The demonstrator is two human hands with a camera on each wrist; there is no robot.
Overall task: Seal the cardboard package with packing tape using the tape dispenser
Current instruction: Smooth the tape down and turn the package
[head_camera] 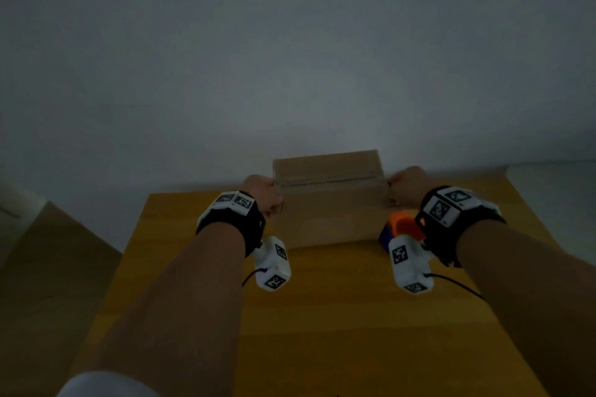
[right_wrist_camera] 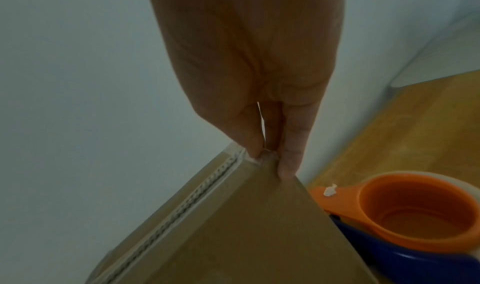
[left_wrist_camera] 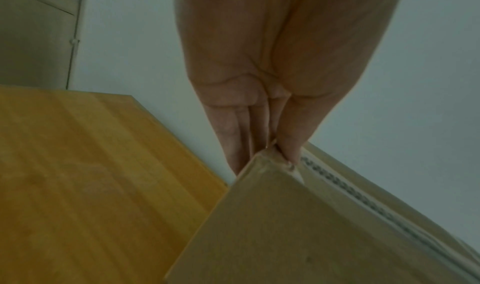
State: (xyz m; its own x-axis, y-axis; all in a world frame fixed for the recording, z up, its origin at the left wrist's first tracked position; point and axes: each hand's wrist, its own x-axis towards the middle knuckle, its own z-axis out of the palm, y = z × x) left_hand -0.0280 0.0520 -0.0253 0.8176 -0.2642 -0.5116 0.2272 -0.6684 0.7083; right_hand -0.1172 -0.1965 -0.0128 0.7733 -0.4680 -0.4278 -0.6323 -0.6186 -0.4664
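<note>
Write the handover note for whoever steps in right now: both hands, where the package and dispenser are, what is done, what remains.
Left hand: pinches the cardboard package's upper left corner.
Right hand: pinches its upper right corner.
The package stands on the wooden table near the wall, flap seam on top.
Tape dispenser, orange and blue, lies on the table at the package's right, untouched.
Done: package in hand. No fresh tape can be made out.
Left: pick up the dispenser, tape the seam, cut.

The cardboard package point(head_camera: 329, 200) sat at the far middle of the table point(head_camera: 322, 316), pretty much dead centre of the frame. Left hand point(head_camera: 263, 195) was on its left end, right hand point(head_camera: 408, 182) on its right end. The tape dispenser point(head_camera: 401, 229) lay just beside the box's lower right corner, under the right wrist.
</note>
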